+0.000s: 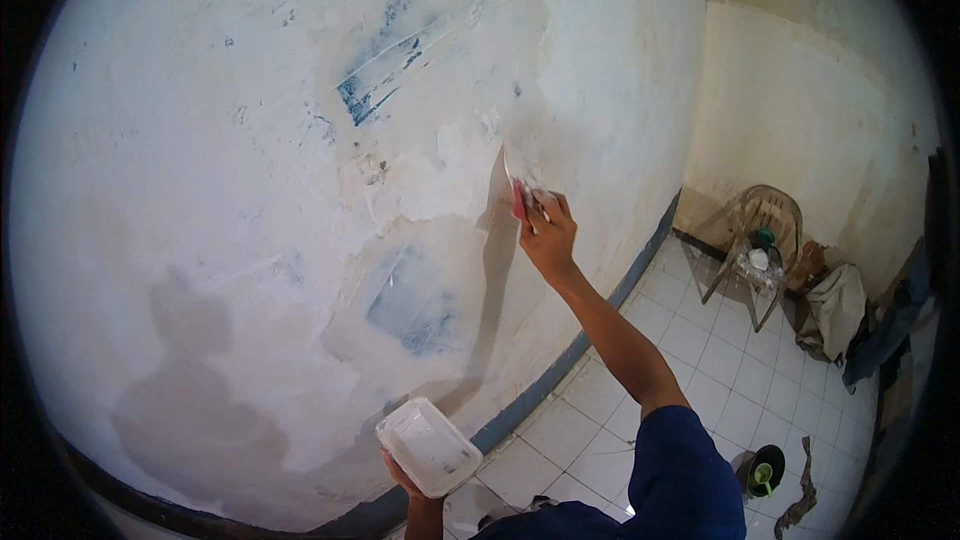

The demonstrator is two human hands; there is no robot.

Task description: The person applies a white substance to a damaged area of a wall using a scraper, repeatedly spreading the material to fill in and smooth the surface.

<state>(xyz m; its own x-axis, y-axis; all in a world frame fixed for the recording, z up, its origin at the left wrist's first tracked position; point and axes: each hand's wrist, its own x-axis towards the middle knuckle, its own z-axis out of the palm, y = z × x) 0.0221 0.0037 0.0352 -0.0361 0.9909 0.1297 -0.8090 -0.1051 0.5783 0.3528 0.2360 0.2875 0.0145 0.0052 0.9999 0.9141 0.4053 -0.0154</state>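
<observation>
My right hand (549, 231) is closed round the red handle of a putty knife (517, 198), its arm stretched out to the wall. The blade is seen nearly edge-on, close against the wall (240, 140); whether it touches I cannot tell. Pale filler covers much of that wall, with blue showing through in scraped patches. Low in front of me, my left hand (402, 475) grips a white rectangular plastic tub (430, 447) by its side and underneath. White smears coat the tub's inside; how much filler it holds is unclear.
A dark blue baseboard (575, 352) runs along the wall's foot above white floor tiles (690, 325). A chair (768, 215) with things on it stands in the far right corner, beside a draped cloth (835, 310). A black bucket (768, 458) and a ragged strip (803, 495) lie lower right.
</observation>
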